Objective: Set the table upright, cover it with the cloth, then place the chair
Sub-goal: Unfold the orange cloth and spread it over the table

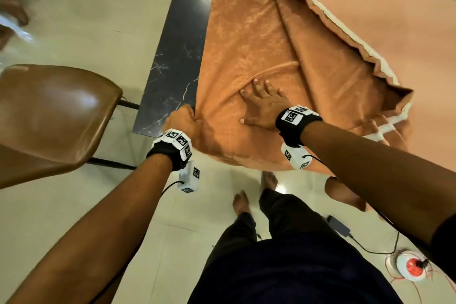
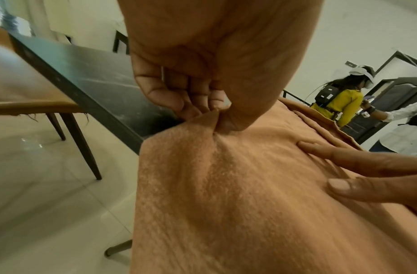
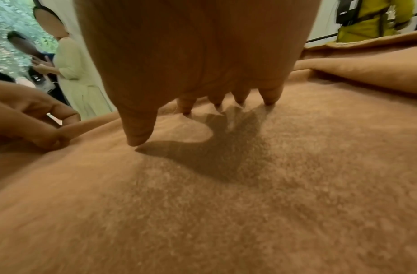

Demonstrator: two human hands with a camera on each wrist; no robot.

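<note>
Fingers of the left hand (image 1: 181, 119) pinch the cloth (image 1: 249, 39) edge at the table (image 1: 177, 57) rim, right hand (image 1: 262, 103) pressing flat with fingers spread, chair (image 1: 51, 111) beside the table.

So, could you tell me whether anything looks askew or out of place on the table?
Yes: the cloth sits askew, leaving a dark strip of the table bare along its left side, and its right part is bunched with a folded-over white-trimmed edge. The left hand pinches its near corner.
</note>
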